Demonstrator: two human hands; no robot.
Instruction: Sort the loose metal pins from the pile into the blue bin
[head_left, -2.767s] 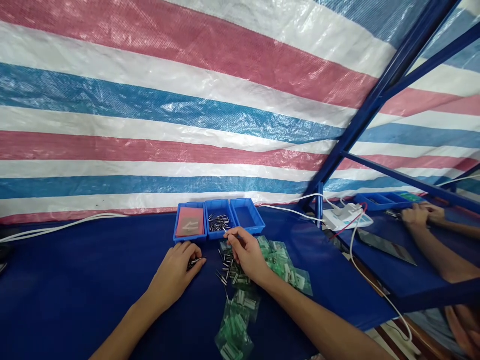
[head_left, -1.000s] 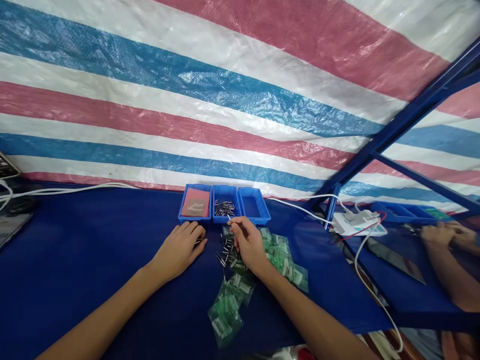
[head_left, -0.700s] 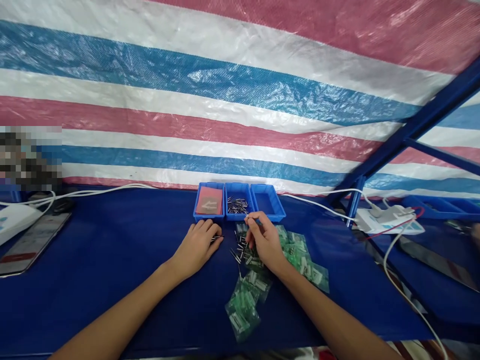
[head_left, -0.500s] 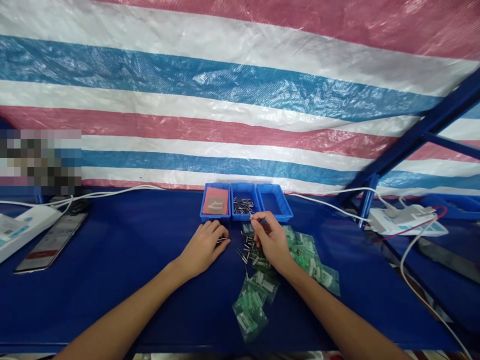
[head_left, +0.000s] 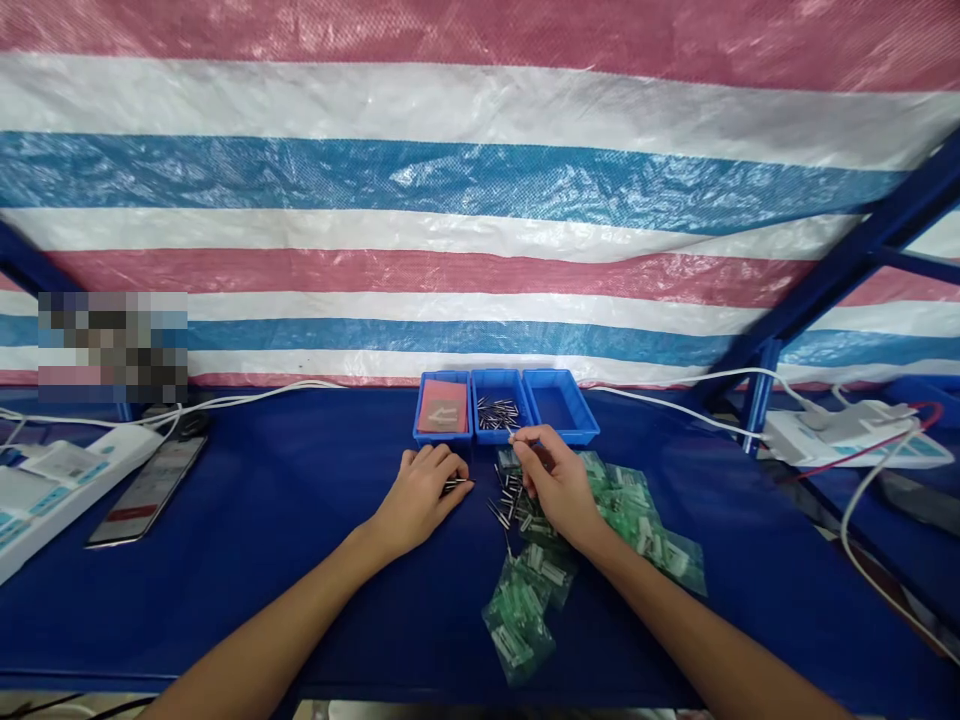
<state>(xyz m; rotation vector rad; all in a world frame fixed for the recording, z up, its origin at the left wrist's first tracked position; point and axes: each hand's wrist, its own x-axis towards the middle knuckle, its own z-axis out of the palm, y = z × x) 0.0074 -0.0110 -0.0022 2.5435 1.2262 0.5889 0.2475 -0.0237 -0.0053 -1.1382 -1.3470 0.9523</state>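
Two bare forearms enter from the near edge and converge on the middle of the blue table [head_left: 262, 520]. Nearest the viewer lie green packets [head_left: 517, 615], with more of them fanned out to the right [head_left: 637, 505] beside the right wrist. Just beyond, the left hand [head_left: 420, 495] rests palm down, fingers curled narrow over a few small metal pins [head_left: 455, 484] whose ends stick out rightward past the fingertips; their long axis runs roughly left to right. A loose scatter of pins [head_left: 506, 495] lies on the cloth between the two hands, axes mixed. The right hand [head_left: 555, 480] is raised slightly above that scatter, thumb and forefinger pinched closed on what looks like a single pin [head_left: 512, 432], too small to be sure, its tip pointing far and left. That tip stands at the near rim of the middle tray [head_left: 499, 412], which already holds a heap of pins; the tray lies straight ahead of the right fingertips, and the right hand is clearly the nearer of the two to it. Left tray [head_left: 442, 412] carries a reddish card, right tray [head_left: 561, 408] shows nothing inside. Well off to the left lie a phone [head_left: 146, 478] and a white power strip [head_left: 45, 490]; another strip [head_left: 847, 430] sits far right. Striped tarp [head_left: 450, 200] closes the back.
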